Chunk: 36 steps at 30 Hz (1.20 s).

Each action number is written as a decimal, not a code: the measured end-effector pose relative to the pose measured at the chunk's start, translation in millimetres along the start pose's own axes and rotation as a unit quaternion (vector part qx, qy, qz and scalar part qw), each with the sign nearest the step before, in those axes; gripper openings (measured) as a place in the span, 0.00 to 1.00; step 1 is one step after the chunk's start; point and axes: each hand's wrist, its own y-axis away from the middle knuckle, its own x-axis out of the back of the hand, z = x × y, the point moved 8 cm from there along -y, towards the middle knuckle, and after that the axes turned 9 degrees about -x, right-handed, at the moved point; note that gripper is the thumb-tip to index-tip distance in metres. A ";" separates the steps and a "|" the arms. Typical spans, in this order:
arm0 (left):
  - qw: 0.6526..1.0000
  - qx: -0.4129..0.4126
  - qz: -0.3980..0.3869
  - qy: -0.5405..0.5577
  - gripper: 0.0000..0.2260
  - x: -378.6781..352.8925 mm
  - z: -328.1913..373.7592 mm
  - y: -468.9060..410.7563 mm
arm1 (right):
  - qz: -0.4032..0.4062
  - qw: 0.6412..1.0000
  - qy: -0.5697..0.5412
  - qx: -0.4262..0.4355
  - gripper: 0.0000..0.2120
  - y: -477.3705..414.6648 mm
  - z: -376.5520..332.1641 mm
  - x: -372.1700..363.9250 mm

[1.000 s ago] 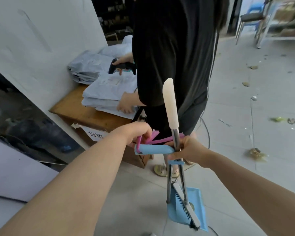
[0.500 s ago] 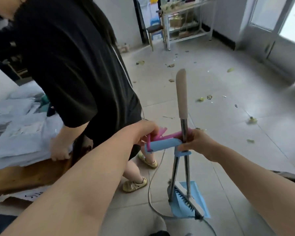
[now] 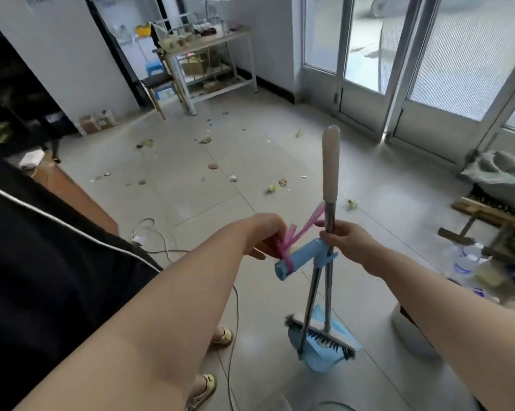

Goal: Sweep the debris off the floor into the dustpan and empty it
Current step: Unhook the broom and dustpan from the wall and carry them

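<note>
A broom [image 3: 329,173] with a white grip and metal shaft stands upright, its brush head [image 3: 324,336] resting in the blue dustpan [image 3: 321,355] on the floor. The dustpan's blue handle [image 3: 297,259] is clipped to the broom shaft and tied with a pink strap [image 3: 291,238]. My right hand [image 3: 343,241] grips the metal shaft just above the clip. My left hand [image 3: 265,235] pinches the pink strap at the blue handle. Scattered debris [image 3: 211,166] lies on the tiled floor ahead.
A person in black stands at my left, sandalled feet [image 3: 208,387] near a white cable [image 3: 235,321]. A shelf table [image 3: 208,46] and chair [image 3: 156,81] stand at the back. Glass doors [image 3: 428,54] are on the right, with a sack [image 3: 502,173] and bottles [image 3: 464,262] nearby.
My view has swung right, away from the person and table, toward the open littered floor. Both hands keep their hold on the shaft and strap; the strap end has lifted upward.
</note>
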 end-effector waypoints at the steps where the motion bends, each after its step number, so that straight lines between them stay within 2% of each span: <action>1: 1.000 -0.009 -0.011 0.006 0.08 -0.4 4.0 -8.3 | 0.026 1.000 -0.009 -0.006 0.14 -7.0 -1.1 5.9; 6: 0.996 -0.033 -0.073 0.028 0.09 -11.9 15.3 -46.0 | 0.111 0.993 -0.028 -0.037 0.16 -37.5 -5.2 32.5; 11: 0.994 -0.043 -0.103 0.001 0.08 -23.5 45.0 -83.7 | 0.147 0.987 -0.019 -0.057 0.13 -81.5 -11.1 59.3; 19: 0.991 -0.017 -0.135 -0.019 0.12 -33.5 98.1 -155.3 | 0.102 0.992 0.034 -0.070 0.13 -162.2 -13.1 109.7; 25: 0.996 0.016 0.019 0.080 0.12 -23.7 124.5 -210.5 | 0.041 0.992 0.081 -0.088 0.15 -207.7 6.4 133.6; 28: 0.992 0.028 0.040 0.116 0.13 -29.3 132.9 -224.7 | 0.022 0.983 0.151 -0.102 0.14 -213.2 25.5 133.2; 32: 0.989 0.032 0.024 0.143 0.12 -44.4 150.3 -238.2 | 0.026 0.977 0.191 -0.093 0.13 -218.6 36.9 137.7; 36: 0.989 0.046 -0.050 0.132 0.14 -72.1 164.8 -246.5 | 0.019 0.975 0.209 -0.073 0.13 -223.2 32.2 137.6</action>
